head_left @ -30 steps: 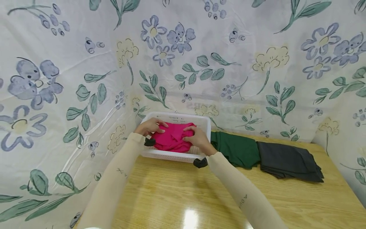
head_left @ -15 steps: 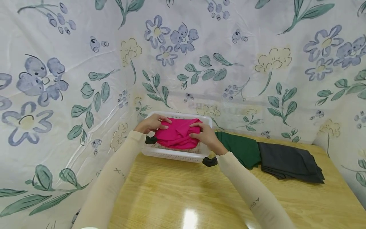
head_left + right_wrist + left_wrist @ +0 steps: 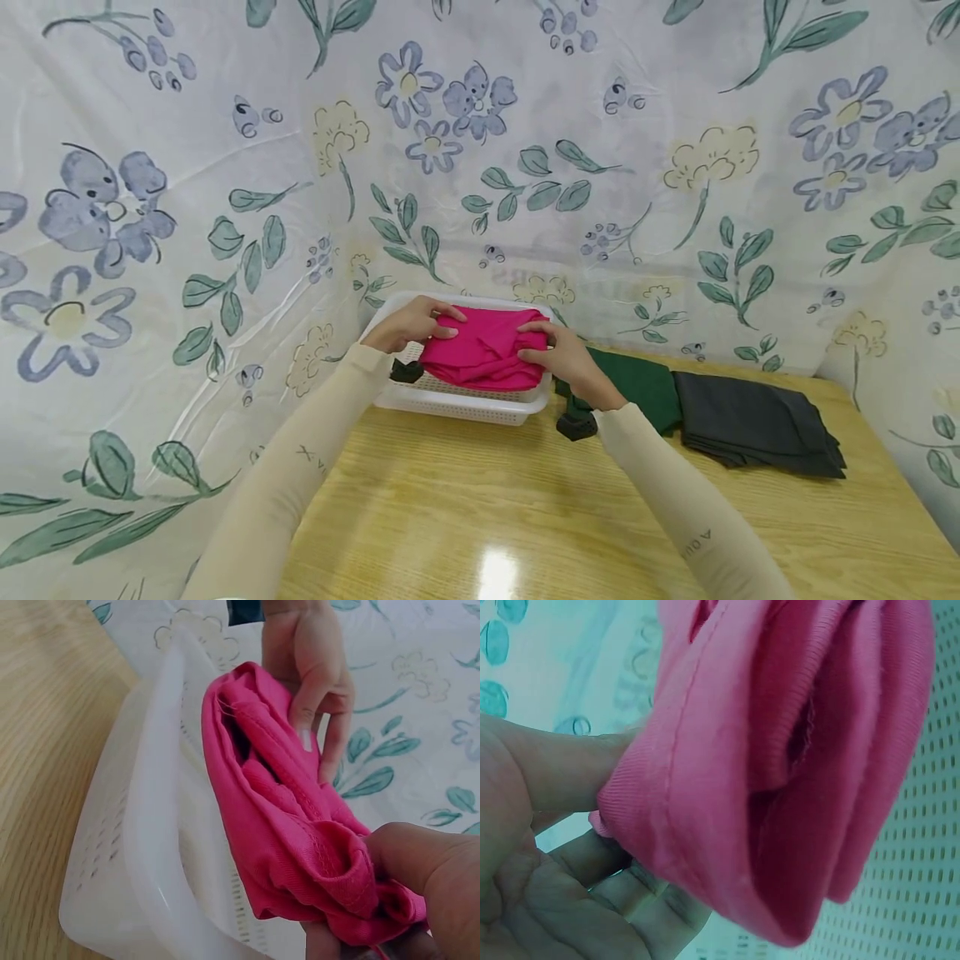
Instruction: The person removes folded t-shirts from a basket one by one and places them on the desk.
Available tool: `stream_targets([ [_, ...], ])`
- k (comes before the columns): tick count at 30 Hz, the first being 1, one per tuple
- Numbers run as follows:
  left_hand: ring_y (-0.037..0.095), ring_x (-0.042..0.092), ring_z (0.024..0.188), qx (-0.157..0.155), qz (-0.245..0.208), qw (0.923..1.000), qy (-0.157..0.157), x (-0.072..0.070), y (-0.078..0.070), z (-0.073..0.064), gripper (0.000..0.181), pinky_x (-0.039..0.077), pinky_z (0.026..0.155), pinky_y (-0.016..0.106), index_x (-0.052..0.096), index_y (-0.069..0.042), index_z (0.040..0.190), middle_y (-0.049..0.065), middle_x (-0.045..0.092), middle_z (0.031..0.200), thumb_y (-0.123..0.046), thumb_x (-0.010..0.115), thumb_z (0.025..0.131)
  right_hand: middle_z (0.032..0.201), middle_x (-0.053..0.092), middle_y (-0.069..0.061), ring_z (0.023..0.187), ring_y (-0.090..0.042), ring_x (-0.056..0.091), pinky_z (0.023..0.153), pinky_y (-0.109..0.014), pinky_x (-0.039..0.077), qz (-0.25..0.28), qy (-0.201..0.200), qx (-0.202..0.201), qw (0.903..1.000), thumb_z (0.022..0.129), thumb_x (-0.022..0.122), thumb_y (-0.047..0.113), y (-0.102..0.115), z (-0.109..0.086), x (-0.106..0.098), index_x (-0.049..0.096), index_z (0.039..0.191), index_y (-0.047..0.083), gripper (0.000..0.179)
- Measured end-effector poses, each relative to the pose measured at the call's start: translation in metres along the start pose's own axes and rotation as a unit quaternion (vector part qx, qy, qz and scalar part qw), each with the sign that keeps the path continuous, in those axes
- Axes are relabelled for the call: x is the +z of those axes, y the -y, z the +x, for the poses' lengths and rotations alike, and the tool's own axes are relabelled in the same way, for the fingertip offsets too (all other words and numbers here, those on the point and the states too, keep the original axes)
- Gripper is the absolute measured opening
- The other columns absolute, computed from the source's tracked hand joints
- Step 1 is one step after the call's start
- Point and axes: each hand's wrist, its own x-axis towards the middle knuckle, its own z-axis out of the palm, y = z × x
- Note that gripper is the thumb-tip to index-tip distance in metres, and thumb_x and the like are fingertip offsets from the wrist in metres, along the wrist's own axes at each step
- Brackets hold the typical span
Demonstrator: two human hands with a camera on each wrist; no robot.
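Note:
A bright pink folded garment (image 3: 487,346) is held between both hands over a white perforated plastic basket (image 3: 450,407). My left hand (image 3: 412,323) grips its left end, thumb on one face and fingers on the other, as the left wrist view shows with the cloth (image 3: 705,765) filling the middle. At the right end my right hand (image 3: 566,358) pinches the bundle, thumb toward me and fingertips over the top. The right wrist view shows the folded layers of the garment (image 3: 277,802) above the basket's rim (image 3: 146,832), with my left hand (image 3: 311,675) at the far end.
Right of the basket a dark green folded garment (image 3: 637,387) lies on the wooden table (image 3: 450,492), partly behind my right hand. Beside it is a dark grey folded garment (image 3: 757,425). Floral cloth (image 3: 570,242) hangs behind and to the left.
Both hands have lifted the pink garment up from inside the basket and moved it a little to the right. The green and grey garments have stayed in place.

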Motion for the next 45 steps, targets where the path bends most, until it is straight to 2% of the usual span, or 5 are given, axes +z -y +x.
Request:
stream_targets([
  [5, 0.017, 0.056, 0.083, 0.007, -0.013, 0.9999, -0.001, 0.01, -0.007, 0.001, 0.035, 0.051, 0.067, 0.024, 0.069, -0.004, 0.132, 0.016, 0.06, 0.127, -0.005, 0.069, 0.097, 0.125, 0.066, -0.011, 0.088, -0.02, 0.066, 0.086, -0.043, 0.056, 0.02, 0.004, 0.002, 0.9998, 0.097, 0.075, 0.018, -0.001, -0.005, -0.012, 0.063, 0.14, 0.02, 0.045],
  [15, 0.016, 0.059, 0.075, 0.024, -0.038, 0.9989, 0.015, 0.029, -0.028, 0.002, 0.034, 0.052, 0.067, 0.024, 0.069, -0.005, 0.131, 0.016, 0.061, 0.124, -0.004, 0.07, 0.097, 0.115, 0.066, -0.008, 0.089, -0.019, 0.057, 0.082, -0.037, 0.05, -0.001, -0.01, 0.006, 0.9999, 0.096, 0.076, 0.021, -0.011, -0.018, -0.036, 0.062, 0.14, 0.018, 0.046],
  [24, 0.02, 0.063, 0.084, 0.029, -0.053, 0.9975, 0.038, 0.046, -0.034, 0.002, 0.034, 0.057, 0.072, 0.028, 0.069, -0.004, 0.131, 0.016, 0.061, 0.126, -0.002, 0.07, 0.096, 0.127, 0.065, -0.015, 0.098, -0.023, 0.061, 0.078, -0.027, 0.053, -0.001, -0.014, -0.002, 0.9999, 0.097, 0.074, 0.018, -0.022, -0.032, -0.05, 0.06, 0.142, 0.014, 0.048],
  [33, 0.02, 0.065, 0.079, 0.047, -0.055, 0.9959, 0.054, 0.064, -0.041, 0.0, 0.036, 0.06, 0.072, 0.031, 0.069, -0.003, 0.131, 0.016, 0.064, 0.123, -0.001, 0.071, 0.095, 0.119, 0.067, -0.011, 0.094, -0.023, 0.06, 0.079, -0.033, 0.051, -0.018, -0.02, 0.01, 0.9996, 0.097, 0.075, 0.022, -0.03, -0.048, -0.065, 0.061, 0.143, 0.018, 0.048],
  [45, 0.021, 0.066, 0.077, 0.061, -0.055, 0.9941, 0.071, 0.089, -0.048, 0.0, 0.034, 0.059, 0.071, 0.032, 0.071, -0.004, 0.129, 0.015, 0.066, 0.111, -0.003, 0.073, 0.095, 0.13, 0.062, -0.014, 0.107, -0.028, 0.058, 0.081, -0.032, 0.051, -0.025, -0.025, 0.008, 0.9993, 0.097, 0.075, 0.022, -0.04, -0.07, -0.085, 0.06, 0.143, 0.017, 0.049],
])
